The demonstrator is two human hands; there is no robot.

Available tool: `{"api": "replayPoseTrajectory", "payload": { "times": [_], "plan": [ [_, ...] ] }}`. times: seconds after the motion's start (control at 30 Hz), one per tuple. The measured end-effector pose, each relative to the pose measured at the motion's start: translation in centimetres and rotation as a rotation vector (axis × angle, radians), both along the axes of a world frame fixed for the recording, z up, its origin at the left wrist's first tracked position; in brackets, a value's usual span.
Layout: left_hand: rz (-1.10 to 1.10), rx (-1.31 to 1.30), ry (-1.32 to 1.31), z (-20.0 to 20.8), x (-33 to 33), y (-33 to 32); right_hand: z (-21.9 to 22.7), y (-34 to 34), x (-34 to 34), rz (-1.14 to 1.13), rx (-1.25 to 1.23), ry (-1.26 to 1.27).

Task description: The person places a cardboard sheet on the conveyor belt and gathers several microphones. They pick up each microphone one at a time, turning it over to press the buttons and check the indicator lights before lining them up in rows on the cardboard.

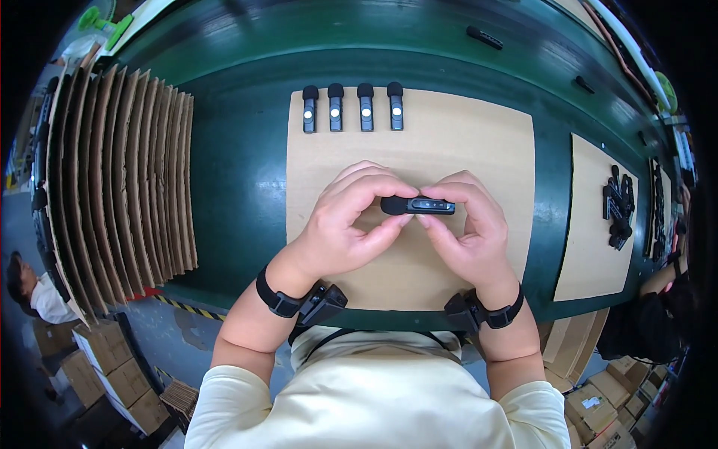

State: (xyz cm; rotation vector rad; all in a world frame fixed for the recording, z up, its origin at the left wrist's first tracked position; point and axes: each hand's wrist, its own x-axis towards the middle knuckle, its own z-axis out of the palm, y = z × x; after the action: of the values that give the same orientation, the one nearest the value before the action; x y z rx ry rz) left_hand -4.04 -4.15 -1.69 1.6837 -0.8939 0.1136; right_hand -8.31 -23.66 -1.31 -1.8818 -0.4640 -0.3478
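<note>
A small black wireless clip-on microphone [431, 206] with a round foam windscreen lies level between my two hands, above a sheet of brown cardboard [419, 277]. My left hand [351, 213] pinches it at the foam end with thumb and forefinger. At the opposite end, my right hand [471, 213] grips the body the same way. A narrow panel with small marks faces up on its side. Several like microphones [366, 108] stand in a row along the cardboard's far left edge, foam ends pointing away, each with a pale round spot.
A green workbench [232, 165] runs under everything. Upright cardboard sheets [134, 179] are packed at the left. To the right, another cardboard sheet [591, 262] bears a pile of black microphones [618, 202]. Single microphones [485, 37] lie on the far belt. A person in dark clothing [636, 329] is at right.
</note>
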Motion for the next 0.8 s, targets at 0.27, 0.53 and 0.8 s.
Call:
{"api": "replayPoseTrajectory", "payload": {
  "times": [0.27, 0.53, 0.8],
  "plan": [
    [0.006, -0.008, 0.016, 0.11, -0.08, -0.08, -0.03, 0.09, 0.02, -0.003, 0.003, -0.016],
    [0.032, -0.037, 0.009, 0.37, 0.08, -0.53, -0.23, -0.12, 0.3, 0.047, -0.022, -0.07],
    [0.009, 0.001, 0.044, -0.4, 0.16, -0.73, -0.19, 0.05, -0.12, 0.041, 0.199, 0.001]
  ]
}}
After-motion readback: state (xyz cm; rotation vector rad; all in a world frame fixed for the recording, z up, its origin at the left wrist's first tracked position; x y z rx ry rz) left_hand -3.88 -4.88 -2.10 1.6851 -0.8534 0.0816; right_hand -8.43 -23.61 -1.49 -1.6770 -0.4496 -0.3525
